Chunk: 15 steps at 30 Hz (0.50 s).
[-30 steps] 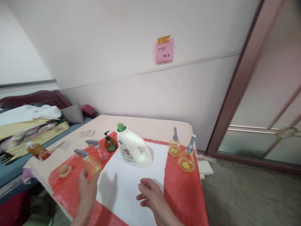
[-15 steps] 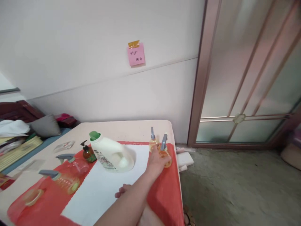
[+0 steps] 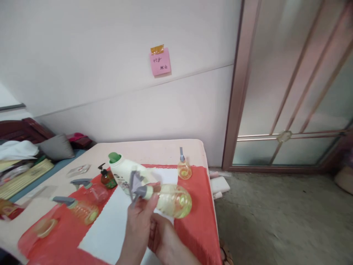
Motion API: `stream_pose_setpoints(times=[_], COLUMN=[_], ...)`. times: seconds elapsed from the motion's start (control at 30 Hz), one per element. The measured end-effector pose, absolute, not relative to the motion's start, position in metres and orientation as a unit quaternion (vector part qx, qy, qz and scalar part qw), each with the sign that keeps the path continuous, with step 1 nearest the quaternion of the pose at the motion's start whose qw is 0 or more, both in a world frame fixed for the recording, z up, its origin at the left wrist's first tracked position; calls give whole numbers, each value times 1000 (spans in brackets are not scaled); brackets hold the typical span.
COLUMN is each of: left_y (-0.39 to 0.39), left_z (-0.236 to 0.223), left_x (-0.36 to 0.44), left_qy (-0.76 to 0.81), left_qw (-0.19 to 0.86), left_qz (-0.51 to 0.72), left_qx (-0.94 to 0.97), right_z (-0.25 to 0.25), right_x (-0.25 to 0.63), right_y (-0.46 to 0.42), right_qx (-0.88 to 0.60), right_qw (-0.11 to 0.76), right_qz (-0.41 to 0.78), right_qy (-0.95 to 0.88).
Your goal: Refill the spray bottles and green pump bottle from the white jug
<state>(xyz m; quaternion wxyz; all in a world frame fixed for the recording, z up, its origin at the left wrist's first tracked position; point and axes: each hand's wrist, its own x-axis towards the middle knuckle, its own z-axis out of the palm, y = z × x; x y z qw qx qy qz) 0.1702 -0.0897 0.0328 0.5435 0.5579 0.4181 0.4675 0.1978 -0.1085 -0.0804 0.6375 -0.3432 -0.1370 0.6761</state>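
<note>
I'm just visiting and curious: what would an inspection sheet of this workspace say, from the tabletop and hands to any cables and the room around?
Surface: pale table, partly covered by a red covering and white sheet.
Things in use: spray bottle held sideways above the sheet, partly hiding the white jug.
Clutter: brown pump bottle left of the jug; flat packet further left.
Hands: left hand grips the spray bottle's neck; right hand is just below, contact unclear.
Cables: nothing seen.
Surroundings: wall with pink note; glass-panelled door at right.
</note>
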Motion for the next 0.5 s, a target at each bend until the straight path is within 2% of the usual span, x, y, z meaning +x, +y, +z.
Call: stream_pose_setpoints(times=[0.13, 0.33, 0.5], left_y=[-75, -54, -53], left_z=[20, -4, 2], left_x=[98, 55, 52], left_qy=[449, 464, 388], left_qw=[539, 555, 621], left_qz=[532, 529, 534], left_qx=[474, 444, 423], right_z=[-69, -50, -64], right_x=[205, 199, 184], right_y=[-108, -122, -119], right_qx=[-336, -205, -296], right_qw=[618, 560, 480], right_qz=[711, 800, 824], right_qy=[-15, -71, -58])
